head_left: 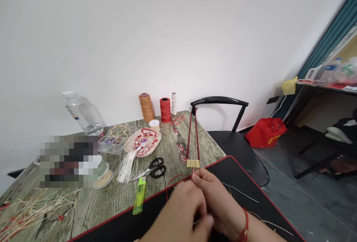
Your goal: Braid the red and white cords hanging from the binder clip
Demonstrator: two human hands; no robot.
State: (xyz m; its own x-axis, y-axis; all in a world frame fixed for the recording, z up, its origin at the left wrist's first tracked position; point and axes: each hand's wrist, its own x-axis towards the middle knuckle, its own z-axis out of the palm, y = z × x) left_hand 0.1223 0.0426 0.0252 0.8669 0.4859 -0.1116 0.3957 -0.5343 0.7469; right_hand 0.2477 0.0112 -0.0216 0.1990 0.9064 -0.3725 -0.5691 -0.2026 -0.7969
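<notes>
Both my hands are closed together over a black mat (237, 182) at the near edge of a wooden table. My left hand (181, 216) pinches thin cord. My right hand (220, 205), with a red string bracelet at the wrist, pinches the red cord (193, 138) just below two gold binder clips (193, 163). The two red strands run taut from the clips up to the table's far edge near a black chair (223, 102).
On the table (92, 205) lie black scissors (153, 168), a green lighter (139, 195), a plate of red and white threads (142, 141), spools of tan (146, 107), red (165, 110) and white thread, a plastic bottle (80, 112), and cord offcuts at left. A red bag (264, 132) sits on the floor.
</notes>
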